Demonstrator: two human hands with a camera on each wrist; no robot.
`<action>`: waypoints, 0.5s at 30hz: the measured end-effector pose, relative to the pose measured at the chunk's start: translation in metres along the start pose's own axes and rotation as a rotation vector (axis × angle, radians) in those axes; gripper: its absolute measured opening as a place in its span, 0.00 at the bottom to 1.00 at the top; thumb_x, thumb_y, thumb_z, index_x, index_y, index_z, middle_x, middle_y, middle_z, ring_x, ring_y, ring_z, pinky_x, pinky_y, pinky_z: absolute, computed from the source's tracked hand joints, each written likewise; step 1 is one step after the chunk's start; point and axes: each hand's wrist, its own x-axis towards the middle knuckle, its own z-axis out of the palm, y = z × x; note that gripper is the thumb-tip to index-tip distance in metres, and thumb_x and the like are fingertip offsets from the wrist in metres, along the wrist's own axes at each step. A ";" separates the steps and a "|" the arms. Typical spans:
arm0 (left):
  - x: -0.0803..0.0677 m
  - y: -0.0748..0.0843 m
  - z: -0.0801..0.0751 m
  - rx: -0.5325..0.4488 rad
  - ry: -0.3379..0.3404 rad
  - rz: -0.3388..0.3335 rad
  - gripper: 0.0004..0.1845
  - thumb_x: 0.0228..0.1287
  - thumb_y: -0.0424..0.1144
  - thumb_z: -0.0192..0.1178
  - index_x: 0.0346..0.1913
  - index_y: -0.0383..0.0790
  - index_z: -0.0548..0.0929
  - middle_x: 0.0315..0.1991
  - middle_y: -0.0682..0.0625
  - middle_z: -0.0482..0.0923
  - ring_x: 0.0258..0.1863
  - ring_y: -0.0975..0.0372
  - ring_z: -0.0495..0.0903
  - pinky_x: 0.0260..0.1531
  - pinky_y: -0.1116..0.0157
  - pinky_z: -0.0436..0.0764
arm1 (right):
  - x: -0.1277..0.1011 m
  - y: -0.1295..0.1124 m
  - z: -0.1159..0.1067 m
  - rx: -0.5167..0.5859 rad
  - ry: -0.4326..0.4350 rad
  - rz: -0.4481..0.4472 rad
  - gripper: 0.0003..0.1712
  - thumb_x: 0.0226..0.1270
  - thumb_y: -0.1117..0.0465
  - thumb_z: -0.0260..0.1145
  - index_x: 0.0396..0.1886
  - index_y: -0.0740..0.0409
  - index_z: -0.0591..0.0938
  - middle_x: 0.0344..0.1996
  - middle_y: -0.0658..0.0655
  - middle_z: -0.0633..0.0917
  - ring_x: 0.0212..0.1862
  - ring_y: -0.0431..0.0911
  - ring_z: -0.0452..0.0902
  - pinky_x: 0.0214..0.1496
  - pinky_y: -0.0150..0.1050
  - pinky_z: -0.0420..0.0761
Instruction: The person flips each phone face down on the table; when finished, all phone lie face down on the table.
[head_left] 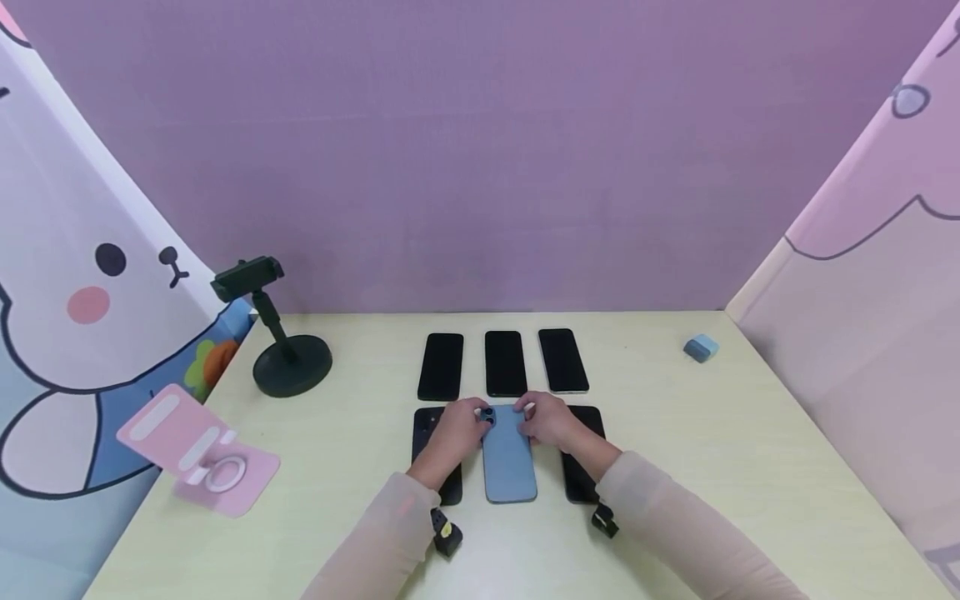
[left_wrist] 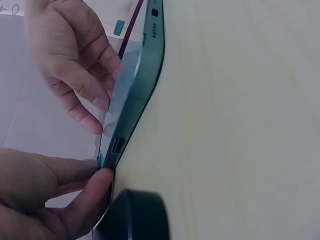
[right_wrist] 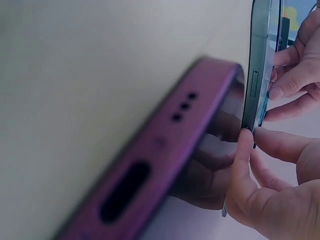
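A light-blue phone (head_left: pixel 510 467) lies back up in the middle of the front row, camera corner at its far left. My left hand (head_left: pixel 459 429) pinches that far left corner; in the left wrist view a thumb and finger meet at the phone's green-blue side (left_wrist: pixel 147 82). My right hand (head_left: pixel 553 419) holds the far right corner, its thumb on the side edge (right_wrist: pixel 256 60) in the right wrist view. Under my left wrist lies a dark phone (head_left: pixel 452 487), camera visible. A black-faced phone (head_left: pixel 577 482) lies partly under my right wrist; its purple edge (right_wrist: pixel 165 145) looms close in that view.
Behind stand three black-faced phones in a row: left (head_left: pixel 441 367), middle (head_left: pixel 506 364) and right (head_left: pixel 563 360). At left are a dark-green stand (head_left: pixel 292 367) and a pink folding stand (head_left: pixel 255 479). A small blue block (head_left: pixel 701 347) lies far right. A purple wall backs the table.
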 end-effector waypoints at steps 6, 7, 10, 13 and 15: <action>0.001 -0.001 -0.002 0.014 -0.020 -0.004 0.16 0.66 0.32 0.62 0.56 0.32 0.80 0.21 0.50 0.73 0.18 0.63 0.74 0.19 0.68 0.74 | 0.000 -0.001 -0.002 -0.005 -0.015 -0.009 0.14 0.60 0.76 0.65 0.46 0.64 0.80 0.31 0.58 0.76 0.25 0.47 0.75 0.30 0.38 0.82; 0.001 -0.001 -0.002 0.025 -0.020 -0.002 0.16 0.66 0.32 0.62 0.55 0.32 0.80 0.21 0.50 0.73 0.18 0.63 0.74 0.20 0.67 0.73 | -0.001 0.000 -0.003 0.002 -0.020 -0.012 0.14 0.59 0.76 0.65 0.46 0.64 0.80 0.32 0.58 0.76 0.26 0.47 0.76 0.30 0.38 0.82; 0.001 0.002 -0.003 0.069 -0.004 0.018 0.16 0.65 0.33 0.63 0.54 0.32 0.81 0.26 0.48 0.76 0.23 0.61 0.75 0.24 0.65 0.76 | -0.003 0.002 -0.009 0.035 -0.031 -0.016 0.15 0.59 0.76 0.66 0.47 0.65 0.80 0.33 0.58 0.76 0.27 0.47 0.77 0.31 0.39 0.83; 0.000 0.008 -0.003 0.121 0.029 0.067 0.15 0.64 0.32 0.64 0.52 0.32 0.82 0.31 0.46 0.77 0.30 0.59 0.75 0.31 0.62 0.78 | -0.008 0.005 -0.020 0.064 -0.036 -0.035 0.17 0.59 0.75 0.66 0.50 0.67 0.80 0.35 0.59 0.77 0.28 0.48 0.78 0.32 0.40 0.83; -0.001 0.014 -0.001 0.123 0.045 0.112 0.14 0.63 0.31 0.64 0.51 0.32 0.82 0.34 0.46 0.77 0.33 0.58 0.74 0.34 0.61 0.78 | -0.011 0.008 -0.031 0.085 -0.034 -0.056 0.18 0.61 0.75 0.65 0.51 0.68 0.79 0.35 0.60 0.77 0.29 0.49 0.78 0.33 0.41 0.83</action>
